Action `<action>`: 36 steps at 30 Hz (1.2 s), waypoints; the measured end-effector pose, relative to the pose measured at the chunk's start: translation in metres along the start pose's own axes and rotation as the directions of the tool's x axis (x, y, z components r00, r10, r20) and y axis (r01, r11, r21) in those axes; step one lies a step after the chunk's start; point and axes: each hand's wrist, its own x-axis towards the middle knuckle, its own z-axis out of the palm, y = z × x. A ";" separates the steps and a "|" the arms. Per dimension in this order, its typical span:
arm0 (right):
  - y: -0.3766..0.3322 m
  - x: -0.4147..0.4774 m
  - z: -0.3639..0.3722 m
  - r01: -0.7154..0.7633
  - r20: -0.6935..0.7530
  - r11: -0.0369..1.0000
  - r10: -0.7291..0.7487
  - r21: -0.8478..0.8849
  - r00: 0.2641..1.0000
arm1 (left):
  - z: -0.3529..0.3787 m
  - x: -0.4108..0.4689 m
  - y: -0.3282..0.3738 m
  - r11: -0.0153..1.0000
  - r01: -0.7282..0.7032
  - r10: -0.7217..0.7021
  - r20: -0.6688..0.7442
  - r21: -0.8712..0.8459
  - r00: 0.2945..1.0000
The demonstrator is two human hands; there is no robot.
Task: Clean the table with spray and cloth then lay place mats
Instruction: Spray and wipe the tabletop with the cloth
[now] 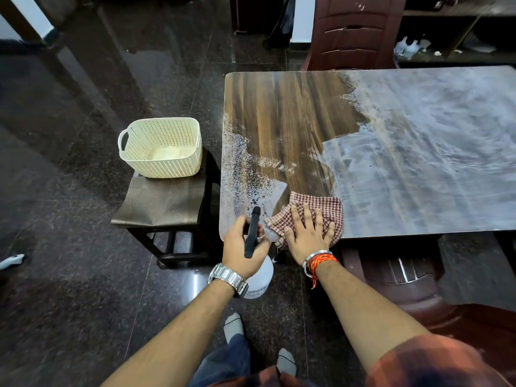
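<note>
Wipe-down under way, mat-laying not begun

Right hand lies flat on the red-and-white checked fabric cloth, fingers straight and spread. The palm presses it onto the near-left corner of the brown wood-grain rectangular table. The spread hand likely gives wide contact for wiping.

Left hand has its fingers curled round the black handle of the white plastic spray bottle. The bottle hangs just off the table's near edge, over the floor, probably kept ready for another spray.

Droplet speckle runs along the tabletop's left edge and a grey wet film covers its right part. The upper-left patch shows as bare wood grain. My read: cleaning is partly done.

The dark brown woven place mat sits on the dark wooden stool at centre left of the frame, just beside the table. It lies under the cream perforated plastic basket, so it is parked close for the later step.

Hard to tell:
- One mat or a stack.
- Something pale lies in the basket bottom, unclear what.
- The bottle's nozzle and most of its label are hidden by the left hand.
- Part of the cloth is under the palm.
- The table's right end is cut off by the frame.
- The maroon plastic chair at upper right is partly behind the tabletop.
</note>
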 end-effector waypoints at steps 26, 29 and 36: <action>-0.053 0.001 0.004 0.157 0.052 0.984 -0.153 -0.090 0.987 | -0.027 0.025 -0.005 0.986 0.165 -0.163 0.044 -0.038 0.986; -0.090 0.008 0.004 0.567 0.190 0.806 -0.538 -0.169 0.822 | -0.036 0.031 -0.006 0.991 0.136 -0.136 0.000 0.000 0.991; -0.040 0.105 -0.018 0.274 0.005 0.944 -0.278 -0.184 0.961 | -0.058 0.061 0.003 0.986 0.152 -0.149 0.049 -0.061 0.988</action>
